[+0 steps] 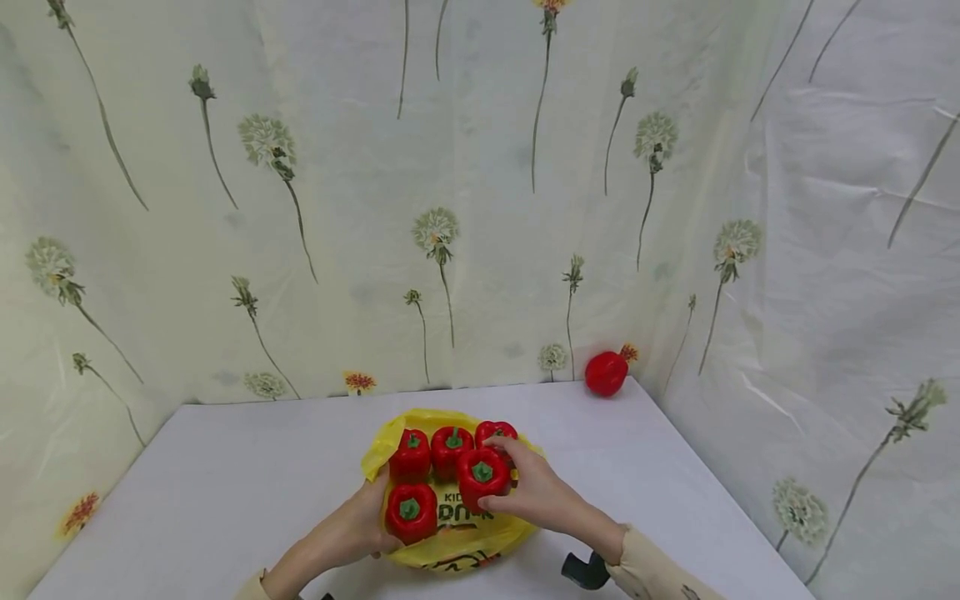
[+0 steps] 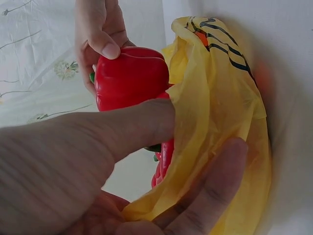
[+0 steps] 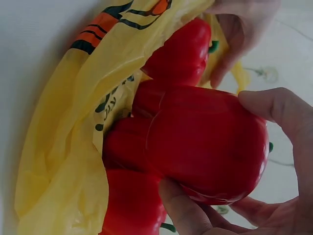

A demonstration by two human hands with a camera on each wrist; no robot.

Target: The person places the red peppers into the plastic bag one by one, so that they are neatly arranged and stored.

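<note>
A yellow plastic bag lies with its mouth spread wide and holds several red bell peppers, among them a front-left one and a back one. My left hand pinches the bag's left rim, thumb inside and fingers outside, as the left wrist view shows. With its thumb and fingers my right hand grips another red bell pepper, green stem up, over the right side of the bag's opening. Part of the bag's inside is hidden behind the peppers.
One more red bell pepper lies at the table's back right corner, by the flowered curtain. Curtain walls rise behind and beside the white table. A dark curved object shows beneath the right wrist.
</note>
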